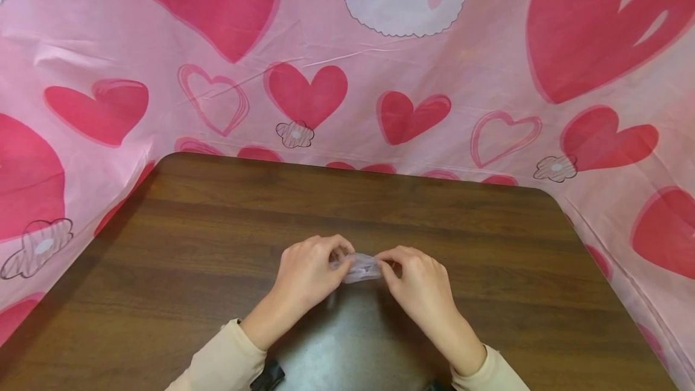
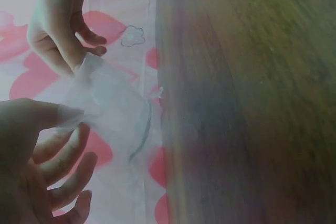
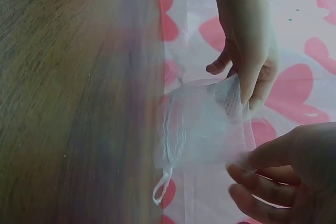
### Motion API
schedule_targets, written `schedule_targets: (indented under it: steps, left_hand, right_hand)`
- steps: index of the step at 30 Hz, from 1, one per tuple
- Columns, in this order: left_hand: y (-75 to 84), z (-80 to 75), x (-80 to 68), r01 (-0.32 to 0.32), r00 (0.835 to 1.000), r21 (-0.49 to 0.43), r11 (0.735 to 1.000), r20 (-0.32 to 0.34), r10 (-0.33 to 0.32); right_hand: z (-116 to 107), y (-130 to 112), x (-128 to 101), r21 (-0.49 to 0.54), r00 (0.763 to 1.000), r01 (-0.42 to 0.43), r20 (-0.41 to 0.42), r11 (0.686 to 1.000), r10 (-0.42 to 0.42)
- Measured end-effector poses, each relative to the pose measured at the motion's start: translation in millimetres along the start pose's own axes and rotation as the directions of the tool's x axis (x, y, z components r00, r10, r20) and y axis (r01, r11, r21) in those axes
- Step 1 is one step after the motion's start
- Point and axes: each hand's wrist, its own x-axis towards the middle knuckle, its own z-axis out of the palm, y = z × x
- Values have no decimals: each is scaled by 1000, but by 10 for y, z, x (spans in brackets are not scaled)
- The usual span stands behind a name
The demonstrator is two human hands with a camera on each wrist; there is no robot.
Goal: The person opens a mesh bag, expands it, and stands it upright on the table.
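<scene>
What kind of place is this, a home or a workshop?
Probably a homemade setup: a dark wooden table ringed by a pink heart-print cloth, where two hands hold a sheer pouch.

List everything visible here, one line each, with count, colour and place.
mesh pouch: one, sheer white with a drawstring loop, held above the table between both hands.
table: one, dark brown wood grain, under the hands.
cloth: one, pink with red hearts, small flowers and a white fluffy cartoon face, hung behind and beside the table.
sleeves: two, beige, at the bottom edge.
left hand: one, pinches the pouch's left edge.
right hand: one, pinches the pouch's right edge.
</scene>
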Motion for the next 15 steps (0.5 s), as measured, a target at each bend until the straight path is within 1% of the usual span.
schedule_targets:
  steps: [5,10,15]
  left_hand:
    - [18,-4,-9,-7,998,-23,1000,60,8]
    - [45,-19,-7,-29,997,-45,999,73,32]
    - [55,-17,-4,-42,995,-45,998,87,46]
  right_hand:
    - [0,12,0,-10,999,22,-44,1000,-23]
    - [-2,17,2,12,997,36,-75,999,-35]
    - [9,23,6,39,996,52,-71,998,-49]
